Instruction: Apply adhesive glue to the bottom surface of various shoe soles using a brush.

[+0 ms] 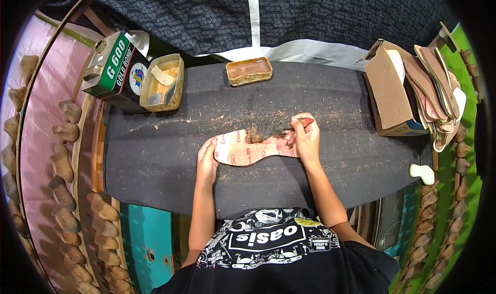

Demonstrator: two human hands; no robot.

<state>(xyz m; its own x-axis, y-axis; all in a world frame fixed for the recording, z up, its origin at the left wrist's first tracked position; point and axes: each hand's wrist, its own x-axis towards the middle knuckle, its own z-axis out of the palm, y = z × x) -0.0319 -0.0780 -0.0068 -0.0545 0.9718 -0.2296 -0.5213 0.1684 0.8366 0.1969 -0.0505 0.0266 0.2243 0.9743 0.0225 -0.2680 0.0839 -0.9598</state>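
A pale pink shoe insole (238, 152) with red print lies lengthwise in front of me over the dark table. My left hand (207, 161) grips its wide left end, thumb and fingers closed at the edge. In my closed right hand (305, 139) is a slim red-handled tool (308, 122), apparently a brush, above the insole's right part. From that hand a dark, smeared shape runs left to a brown clump (254, 134) at the insole's far edge. How it joins the handle is hard to make out.
Crumbs litter the dark tabletop (155, 164). Beyond stand a brown-filled tray (249, 71), a yellowish tub (161, 82) with a scraper, and a green-black can (116, 69). At right are a cardboard box (388, 95) of soles and a white piece (421, 174). Shoe lasts (63, 162) line side racks.
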